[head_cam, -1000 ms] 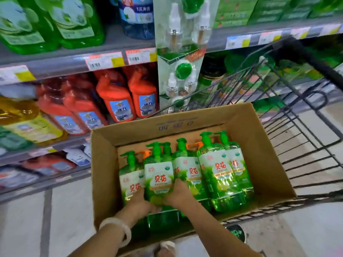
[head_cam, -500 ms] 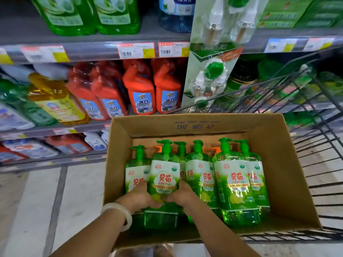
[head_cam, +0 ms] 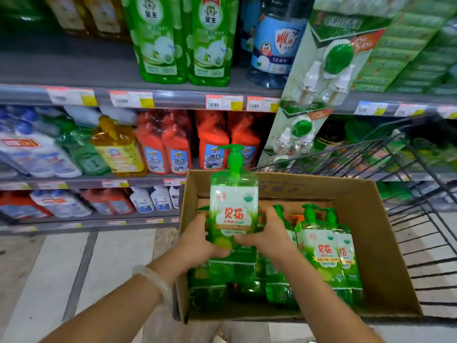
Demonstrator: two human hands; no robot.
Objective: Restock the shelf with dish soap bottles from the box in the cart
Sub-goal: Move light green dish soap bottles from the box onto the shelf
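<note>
The dish soap bottle [head_cam: 233, 206] has come up out of the box [head_cam: 385, 243] since half a second ago. The left hand [head_cam: 197, 246] and right hand [head_cam: 268, 237] clasp its lower sides, pump upright (grip looks firm). Lift it clear of the other bottles [head_cam: 326, 253], keep it level, then swing left toward the shelf [head_cam: 74, 68] beyond.

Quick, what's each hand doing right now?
Left hand: fingers grip the green soap bottle.
Right hand: fingers grip the same bottle.
</note>
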